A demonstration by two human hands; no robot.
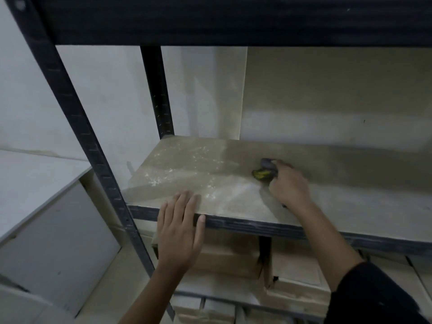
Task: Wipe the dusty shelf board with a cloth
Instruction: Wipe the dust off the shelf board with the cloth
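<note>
The shelf board (pixel 350 206) is a pale brown panel in a dark metal rack, with white dust specks scattered over its left half. My right hand (pixel 288 183) grips a bunched grey and yellow-green cloth (pixel 264 170) and presses it on the board near the middle. My left hand (pixel 178 230) rests flat on the board's front edge at the left, fingers straight, thumb over the dark rail.
Dark metal uprights (pixel 77 127) stand at the left and behind (pixel 159 94). An upper shelf rail (pixel 233 19) hangs overhead. Cardboard boxes (pixel 297 277) fill the shelf below. A white cabinet (pixel 46 230) stands to the left.
</note>
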